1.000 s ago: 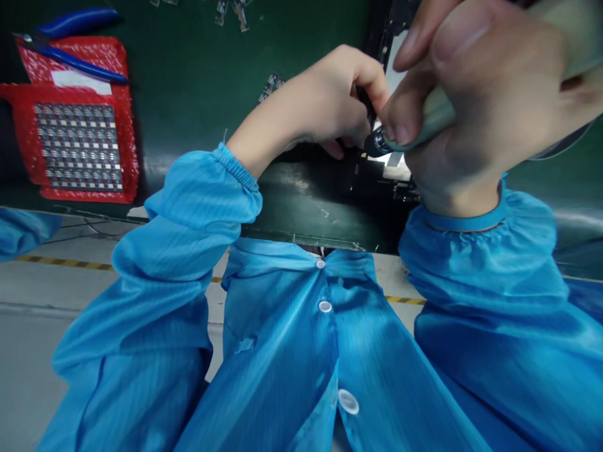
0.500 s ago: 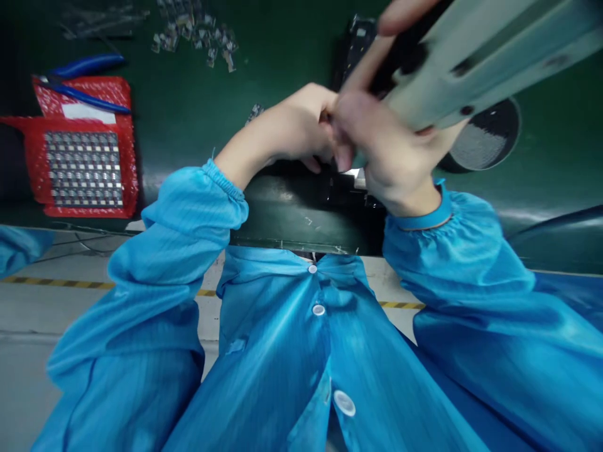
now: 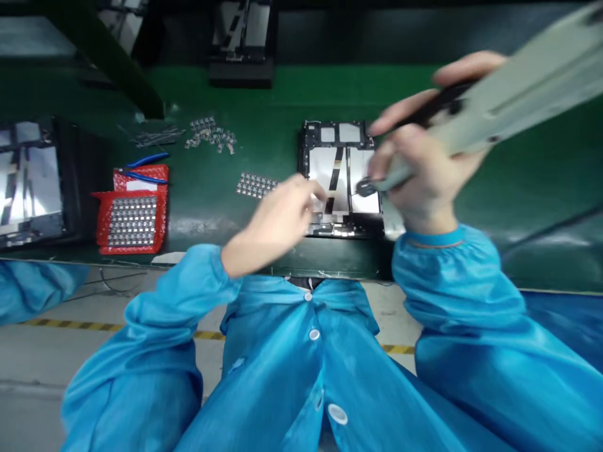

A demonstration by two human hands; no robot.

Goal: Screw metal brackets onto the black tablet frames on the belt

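Observation:
My right hand [image 3: 424,169] is wrapped round a pale electric screwdriver [image 3: 509,94], whose dark tip end points left over an opened tablet-like device [image 3: 325,166]. The device lies flat, showing silver panels, dark ribbon strips and a black frame. At its lower left edge is my left hand [image 3: 282,216], slightly blurred. Its fingers are curled, with thumb and index finger close together; whatever may be between them is hidden. Just behind that hand lies a sheet of small metal-and-black parts [image 3: 254,185], partly covered by it.
Blue-handled pliers [image 3: 148,160] rest on a red bubble-wrap pouch [image 3: 162,213] bearing a grid of small parts [image 3: 132,221]. Loose small parts [image 3: 211,138] lie farther back. More opened devices stand at the far left [image 3: 35,182] and back [image 3: 257,28]. A green post [image 3: 103,63] slants overhead.
My hands, close together before, are now apart, with the left one farther left. The screwdriver has shifted right, uncovering the device. The view has tilted up, showing more of the bench's back.

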